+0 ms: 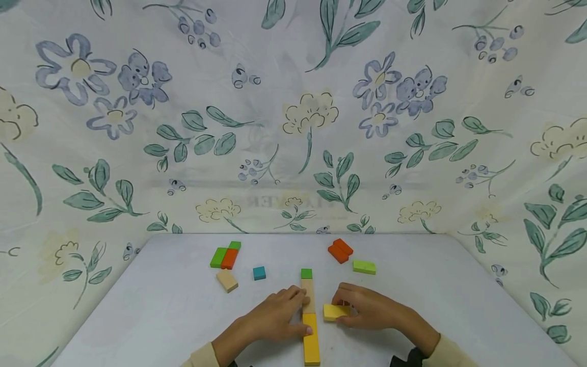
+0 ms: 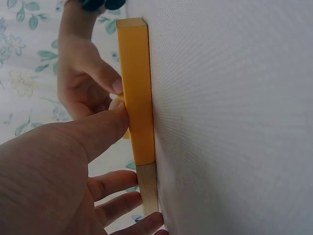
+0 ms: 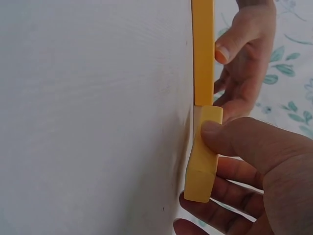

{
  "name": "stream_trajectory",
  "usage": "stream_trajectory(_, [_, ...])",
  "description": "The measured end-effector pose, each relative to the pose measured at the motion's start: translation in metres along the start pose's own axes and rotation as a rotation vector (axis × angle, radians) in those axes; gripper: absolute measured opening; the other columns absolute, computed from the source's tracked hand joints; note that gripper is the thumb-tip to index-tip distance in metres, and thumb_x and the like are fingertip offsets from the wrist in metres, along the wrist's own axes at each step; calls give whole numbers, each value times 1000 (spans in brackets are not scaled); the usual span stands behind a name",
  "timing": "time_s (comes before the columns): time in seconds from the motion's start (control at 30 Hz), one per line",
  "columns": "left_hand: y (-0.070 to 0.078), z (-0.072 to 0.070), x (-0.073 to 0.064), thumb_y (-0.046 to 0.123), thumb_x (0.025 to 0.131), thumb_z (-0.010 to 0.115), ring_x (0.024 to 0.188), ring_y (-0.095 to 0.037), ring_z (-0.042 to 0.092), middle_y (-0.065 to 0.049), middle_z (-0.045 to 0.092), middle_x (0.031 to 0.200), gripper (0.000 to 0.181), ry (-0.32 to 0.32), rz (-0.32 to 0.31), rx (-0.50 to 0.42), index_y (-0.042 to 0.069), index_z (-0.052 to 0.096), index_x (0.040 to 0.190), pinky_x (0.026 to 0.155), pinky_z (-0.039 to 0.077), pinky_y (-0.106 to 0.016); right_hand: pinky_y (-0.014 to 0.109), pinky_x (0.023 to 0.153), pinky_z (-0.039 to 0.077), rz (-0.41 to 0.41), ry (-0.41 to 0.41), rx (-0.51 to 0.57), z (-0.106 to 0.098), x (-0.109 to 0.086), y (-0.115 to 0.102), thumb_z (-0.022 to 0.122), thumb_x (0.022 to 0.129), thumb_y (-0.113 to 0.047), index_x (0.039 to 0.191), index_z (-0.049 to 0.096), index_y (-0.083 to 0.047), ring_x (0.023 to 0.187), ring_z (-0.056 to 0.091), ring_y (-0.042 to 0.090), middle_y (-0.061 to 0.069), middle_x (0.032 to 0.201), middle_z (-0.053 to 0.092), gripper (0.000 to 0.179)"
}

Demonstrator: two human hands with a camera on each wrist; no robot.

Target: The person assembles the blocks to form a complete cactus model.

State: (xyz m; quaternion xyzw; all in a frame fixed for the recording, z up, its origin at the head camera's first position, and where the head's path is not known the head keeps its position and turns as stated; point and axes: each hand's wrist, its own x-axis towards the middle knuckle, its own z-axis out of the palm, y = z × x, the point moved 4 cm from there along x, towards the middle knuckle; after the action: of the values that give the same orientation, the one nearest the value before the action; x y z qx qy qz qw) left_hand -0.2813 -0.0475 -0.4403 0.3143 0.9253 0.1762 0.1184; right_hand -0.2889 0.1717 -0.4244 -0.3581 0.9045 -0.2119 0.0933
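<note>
A straight row of blocks runs away from me along the middle of the table: a long orange-yellow block (image 1: 311,350) nearest, a plain wooden block (image 1: 310,300) beyond it, and a small green block (image 1: 306,273) at the far end. My left hand (image 1: 273,317) rests along the row's left side, its thumb on the orange-yellow block and its fingers spread beside the wooden one. To the right of the row, my right hand (image 1: 369,307) pinches a pale yellow block (image 3: 202,159) between thumb and fingers. In the head view a small gap separates that block from the row.
At the back left of the white table (image 1: 151,316) lie green blocks (image 1: 218,258), a red-orange block (image 1: 229,259), a wooden block (image 1: 227,281) and a blue cube (image 1: 259,273). Two red-orange blocks (image 1: 339,252) and a lime-green block (image 1: 364,266) lie back right. Floral cloth (image 1: 293,168) hangs behind.
</note>
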Motion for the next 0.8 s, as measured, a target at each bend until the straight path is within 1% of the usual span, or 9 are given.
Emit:
stream_trajectory(0.2, [-1, 1, 1, 61, 89, 65, 130, -20, 50, -2, 45, 151, 66, -2, -9, -2, 21, 54, 141, 110, 44, -49, 16, 79, 52, -7, 4, -2, 2, 1, 0, 76, 89, -29, 107, 68, -19, 83, 51, -4, -16, 98, 58, 22])
stream_trajectory(0.8, [1, 1, 0, 61, 89, 65, 129, -20, 51, -4, 46, 149, 68, 6, 4, -1, 19, 53, 141, 109, 45, -49, 17, 83, 53, -14, 18, -24, 5, 2, -2, 77, 89, -30, 107, 67, -20, 85, 52, -5, -16, 100, 59, 23])
